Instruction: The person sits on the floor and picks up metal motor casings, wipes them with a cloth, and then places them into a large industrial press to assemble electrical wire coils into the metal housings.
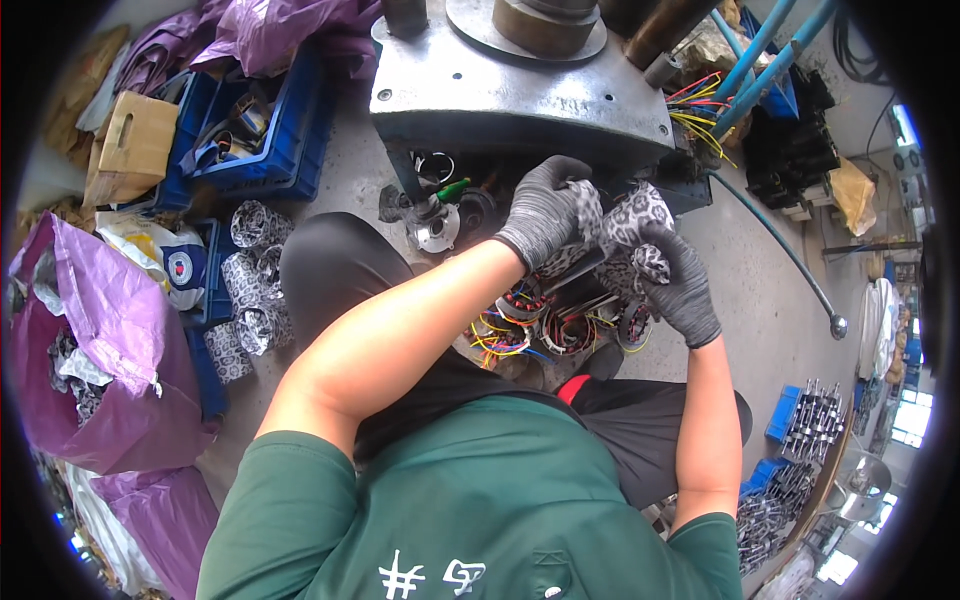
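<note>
Both my hands wear grey knit gloves. My left hand is closed around a bunch of grey-and-black leopard-print cloth below the press edge. To its right, my right hand grips leopard-print cloth too, its fingers curled over a rolled end. I cannot tell whether this is one piece or several. Under my hands, between my knees, lie ring-shaped motor stators with red, yellow and blue wires. A dark metal part sits just above them, partly covered by the cloth.
A heavy metal press stands in front of me. Several leopard-print wrapped cylinders lie on the left floor, beside a purple sack and blue crates. Metal shafts are stacked at right. A rod with a ball end slants across the right.
</note>
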The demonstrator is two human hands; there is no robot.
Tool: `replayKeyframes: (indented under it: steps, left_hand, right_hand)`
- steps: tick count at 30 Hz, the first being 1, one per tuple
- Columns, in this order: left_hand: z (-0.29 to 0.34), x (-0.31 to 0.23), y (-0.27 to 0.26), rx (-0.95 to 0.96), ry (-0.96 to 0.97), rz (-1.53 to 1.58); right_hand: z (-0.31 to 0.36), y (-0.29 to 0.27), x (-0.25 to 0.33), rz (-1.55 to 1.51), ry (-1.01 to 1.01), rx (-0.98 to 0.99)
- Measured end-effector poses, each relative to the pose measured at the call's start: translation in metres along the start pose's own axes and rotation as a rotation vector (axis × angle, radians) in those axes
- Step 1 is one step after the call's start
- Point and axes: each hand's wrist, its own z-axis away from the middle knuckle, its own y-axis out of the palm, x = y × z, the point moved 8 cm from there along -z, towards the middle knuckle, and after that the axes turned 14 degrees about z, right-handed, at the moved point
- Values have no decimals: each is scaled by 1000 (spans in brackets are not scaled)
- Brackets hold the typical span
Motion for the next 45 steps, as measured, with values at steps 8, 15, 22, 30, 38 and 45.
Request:
replayKeyframes:
  steps: [8, 15, 22, 30, 38, 45]
  left_hand:
    - [52, 15, 74, 525, -320, 419]
    - [86, 8, 103, 695, -86, 141]
    - [61, -9, 65, 465, 83, 345]
    - [93, -95, 57, 74, 796, -707]
    - [107, -109, 49, 725, 299, -10]
    - [177, -165, 6, 563, 158, -9]
  right_hand:
    - [7, -2, 54, -174, -23, 116]
    - [-1, -15, 34, -685, -91, -407]
    - [-31, 25, 41, -639, 117, 33]
    - [-30, 54, 9, -1076, 175, 254]
    - [-30, 5, 108, -374, -195, -149]
    - [-16, 17, 202, -290, -599, -159]
